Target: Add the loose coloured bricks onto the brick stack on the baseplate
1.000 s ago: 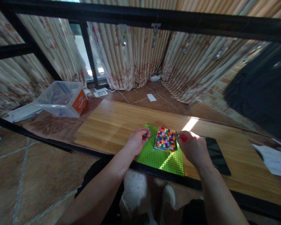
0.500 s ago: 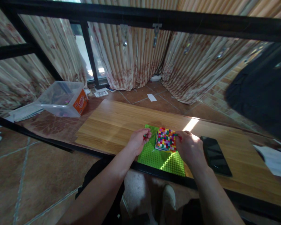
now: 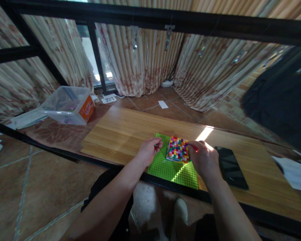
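A block of many small coloured toy bricks (image 3: 177, 149) stands on a green studded baseplate (image 3: 163, 170), its top a patchwork of mixed colours. My left hand (image 3: 148, 150) is closed left of the block, over the plate's left edge. Small red and green toy bricks show between its curled fingers; how many is hidden. At the block's right edge, the fingertips of my right hand (image 3: 204, 157) are pinched, with a small red toy brick (image 3: 195, 148) showing among them. Whether they touch the block I cannot tell.
The wooden board (image 3: 122, 134) carries the baseplate and a dark tablet (image 3: 231, 167) right of my right hand. A clear plastic box (image 3: 65, 105) with an orange label stands at far left. A black bar (image 3: 130, 170) edges the near side; white paper (image 3: 292, 174) lies at far right.
The right fingertips have shifted slightly; the green bit seen by them has gone from sight and the red brick shows more clearly. My left hand has stayed almost still.
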{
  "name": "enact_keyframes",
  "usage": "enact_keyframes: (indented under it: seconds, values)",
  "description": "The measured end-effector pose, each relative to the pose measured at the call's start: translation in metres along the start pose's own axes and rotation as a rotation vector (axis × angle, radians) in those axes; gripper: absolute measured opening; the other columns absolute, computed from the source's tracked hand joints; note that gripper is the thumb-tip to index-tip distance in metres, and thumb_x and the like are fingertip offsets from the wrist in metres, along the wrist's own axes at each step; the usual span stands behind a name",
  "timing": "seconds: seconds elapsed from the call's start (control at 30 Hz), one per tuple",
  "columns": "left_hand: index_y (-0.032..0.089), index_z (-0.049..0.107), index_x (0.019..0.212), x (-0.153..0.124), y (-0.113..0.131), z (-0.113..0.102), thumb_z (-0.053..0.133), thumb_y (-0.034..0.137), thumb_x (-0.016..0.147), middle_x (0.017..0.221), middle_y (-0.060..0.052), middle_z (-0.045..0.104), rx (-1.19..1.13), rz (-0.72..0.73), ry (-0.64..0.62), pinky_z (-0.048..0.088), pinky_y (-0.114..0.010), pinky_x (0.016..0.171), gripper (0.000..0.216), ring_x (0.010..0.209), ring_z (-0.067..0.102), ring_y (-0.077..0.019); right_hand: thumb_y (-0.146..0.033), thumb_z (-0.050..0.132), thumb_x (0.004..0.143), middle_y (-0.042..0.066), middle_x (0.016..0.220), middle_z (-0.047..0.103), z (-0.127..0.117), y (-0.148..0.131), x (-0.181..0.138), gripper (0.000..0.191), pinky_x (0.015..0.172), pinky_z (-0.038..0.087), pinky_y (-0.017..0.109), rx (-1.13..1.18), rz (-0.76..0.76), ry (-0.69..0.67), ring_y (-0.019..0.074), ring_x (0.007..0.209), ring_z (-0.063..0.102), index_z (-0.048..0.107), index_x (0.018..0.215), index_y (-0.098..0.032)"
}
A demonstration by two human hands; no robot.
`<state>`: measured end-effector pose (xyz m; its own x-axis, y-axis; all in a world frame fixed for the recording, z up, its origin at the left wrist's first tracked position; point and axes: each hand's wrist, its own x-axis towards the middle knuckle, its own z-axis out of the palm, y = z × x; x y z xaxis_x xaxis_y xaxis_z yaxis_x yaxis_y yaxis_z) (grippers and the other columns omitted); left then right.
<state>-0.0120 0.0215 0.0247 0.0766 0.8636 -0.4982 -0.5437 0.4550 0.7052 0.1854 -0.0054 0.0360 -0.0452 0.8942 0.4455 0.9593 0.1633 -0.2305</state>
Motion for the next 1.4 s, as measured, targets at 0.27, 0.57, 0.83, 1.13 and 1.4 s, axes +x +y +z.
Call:
enact_keyframes:
  seconds: [0.27,0.57,0.83,1.13,1.4]
  values:
    - [0.01,0.065,0.078,0.0,0.0,-0.001,0.053,0.008,0.083,0.067,-0.003,0.062,-0.003,0.007,-0.007,0.038,-0.015,0.052,0.013,0.056,0.054,-0.0048,-0.039,0.045,0.087,0.006,0.079,0.071,0.006,0.003,0.002,0.031,0.062,0.04,0.03,0.034,0.088,0.014,0.0182,0.065,0.061,0.07,0.083,-0.021]
    - [0.01,0.064,0.077,0.0,0.0,-0.001,0.052,0.006,0.083,0.067,-0.003,0.062,-0.031,0.002,0.001,0.039,-0.015,0.051,0.015,0.057,0.055,-0.0052,-0.047,0.05,0.082,0.01,0.071,0.071,-0.002,0.014,0.009,0.037,0.061,0.043,0.031,0.196,0.324,-0.041,0.0207,0.066,0.064,0.073,0.084,-0.018]
    - [0.01,0.064,0.076,-0.005,0.001,0.003,0.045,-0.001,0.08,0.07,-0.006,0.064,-0.085,-0.031,-0.007,0.05,-0.018,0.064,0.022,0.066,0.062,-0.0087,-0.051,0.066,0.072,0.015,0.085,0.073,0.015,0.015,0.01,0.045,0.057,0.049,0.029,0.662,0.502,-0.101,0.0225,0.072,0.067,0.071,0.092,-0.011]
    - [0.007,0.065,0.083,-0.007,0.0,0.003,0.041,-0.005,0.075,0.078,-0.01,0.066,-0.126,-0.043,-0.091,0.055,-0.02,0.076,0.028,0.075,0.066,-0.0112,-0.05,0.064,0.072,0.012,0.077,0.072,0.021,0.01,0.007,0.038,0.053,0.049,0.03,0.66,0.52,-0.055,0.0217,0.065,0.066,0.07,0.085,-0.014]
    - [0.008,0.065,0.087,-0.011,0.001,0.002,0.044,-0.003,0.08,0.076,-0.01,0.07,-0.076,-0.049,-0.132,0.056,-0.023,0.076,0.025,0.073,0.068,-0.0124,-0.049,0.053,0.084,0.014,0.085,0.07,0.018,0.004,0.004,0.041,0.055,0.048,0.031,0.468,0.432,0.044,0.0196,0.064,0.064,0.07,0.094,-0.014]
